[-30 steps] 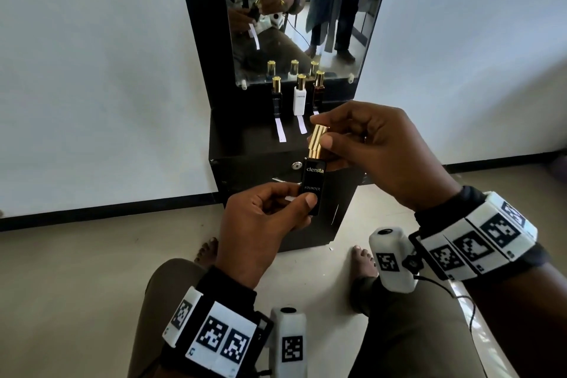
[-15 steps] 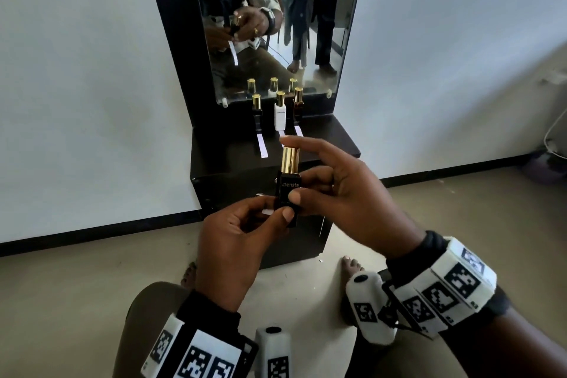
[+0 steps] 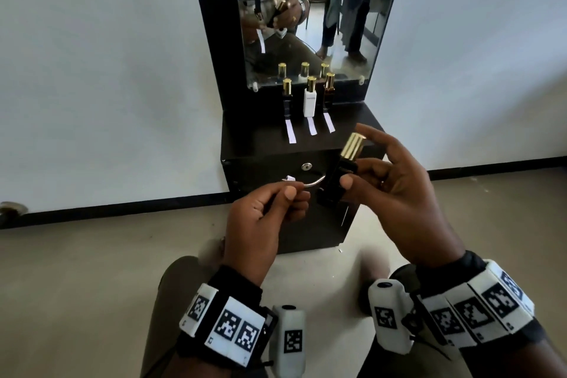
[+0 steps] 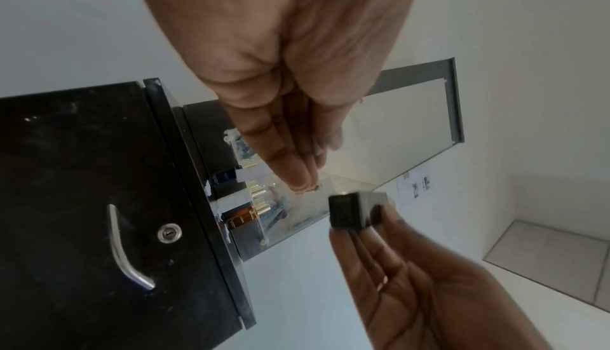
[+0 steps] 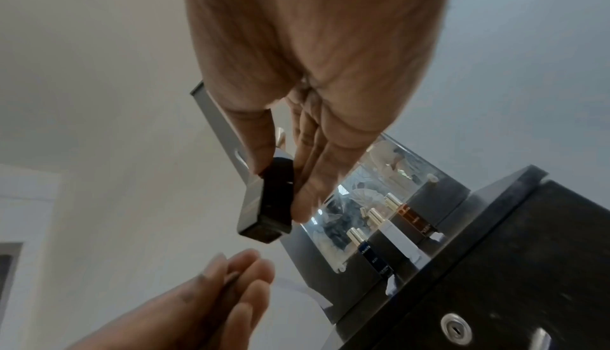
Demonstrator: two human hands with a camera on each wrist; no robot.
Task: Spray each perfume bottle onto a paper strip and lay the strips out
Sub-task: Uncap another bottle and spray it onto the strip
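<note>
My right hand (image 3: 349, 176) grips a black perfume bottle (image 3: 337, 181) with a gold cap (image 3: 352, 146), tilted to the right in front of the cabinet. The right wrist view shows the bottle (image 5: 270, 199) held between thumb and fingers. Just left of it, my left hand (image 3: 283, 193) pinches a white paper strip (image 3: 290, 177); only the strip's tip shows. In the left wrist view the bottle's base (image 4: 350, 209) is a little apart from my left fingertips (image 4: 300, 183). Three capped bottles, black (image 3: 287, 101), white (image 3: 310, 100) and brown (image 3: 328, 92), stand on the cabinet, each with a strip (image 3: 290, 133) before it.
The black cabinet (image 3: 260, 147) has a mirror (image 3: 306, 9) behind the bottles and a drawer front with a lock (image 3: 306, 166) and a metal handle (image 3: 314, 182). I sit on a beige floor (image 3: 92, 270) facing a white wall, knees either side of the cabinet.
My left hand has let go of the bottle and drawn back to the left with the strip. The right hand, earlier at the cap, now holds the body alone, tilted right.
</note>
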